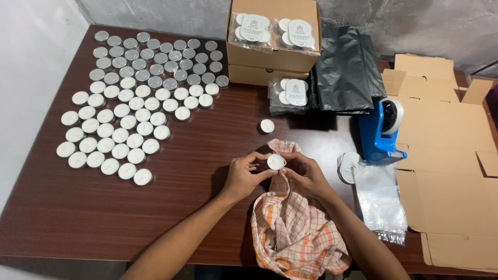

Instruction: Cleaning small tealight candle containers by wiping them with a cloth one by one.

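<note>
Both hands hold one white tealight candle (pixel 275 162) above an orange-and-white checked cloth (pixel 293 228) at the table's near middle. My left hand (pixel 245 175) grips the candle's left side with thumb and fingers. My right hand (pixel 306 173) pinches its right side, with a corner of the cloth running up under the fingers. A single tealight (pixel 267 126) stands alone on the table just beyond the hands.
Several rows of tealights (pixel 129 98) cover the left of the dark wooden table (pixel 197 155). A cardboard box (pixel 273 54) with bagged candles on top, a bagged pack (pixel 290 96), black bags (pixel 345 70), a blue tape dispenser (pixel 383 132), clear bags (pixel 381 199) and flattened cardboard (pixel 446 155) sit to the right.
</note>
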